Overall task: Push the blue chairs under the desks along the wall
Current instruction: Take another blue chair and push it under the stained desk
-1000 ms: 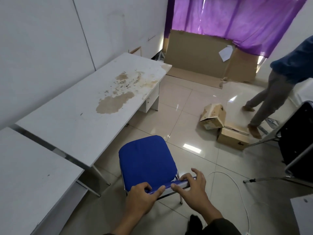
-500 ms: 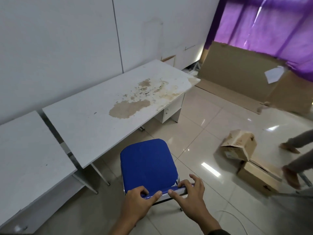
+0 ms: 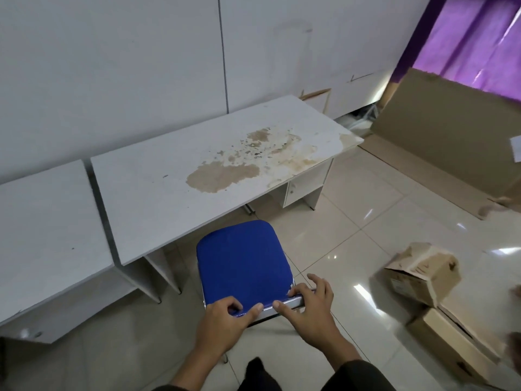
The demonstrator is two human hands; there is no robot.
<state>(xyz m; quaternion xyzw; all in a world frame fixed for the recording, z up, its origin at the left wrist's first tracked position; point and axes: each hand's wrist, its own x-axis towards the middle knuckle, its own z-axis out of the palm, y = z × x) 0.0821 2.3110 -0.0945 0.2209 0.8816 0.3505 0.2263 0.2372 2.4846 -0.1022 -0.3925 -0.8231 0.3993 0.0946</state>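
A blue chair (image 3: 242, 261) with a metal frame stands on the tiled floor just in front of the stained white desk (image 3: 180, 176). Its far seat edge nearly meets the desk's front edge. My left hand (image 3: 225, 320) grips the top of the backrest on the left. My right hand (image 3: 307, 309) grips the same bar on the right, fingers curled over it. A second white desk (image 3: 45, 230) sits to the left, also against the wall. The chair's legs are mostly hidden by the seat.
Two cardboard boxes (image 3: 423, 275) lie on the floor at the right. Large flat cardboard sheets (image 3: 439, 131) lean under a purple curtain (image 3: 468, 43). A drawer unit (image 3: 301, 187) sits under the stained desk's right end. My dark foot (image 3: 256, 371) is below the chair.
The view has swung left toward the wall and desks. The chair has come closer to the stained desk's front edge. Both hands keep their grip. The other person has almost left the view.
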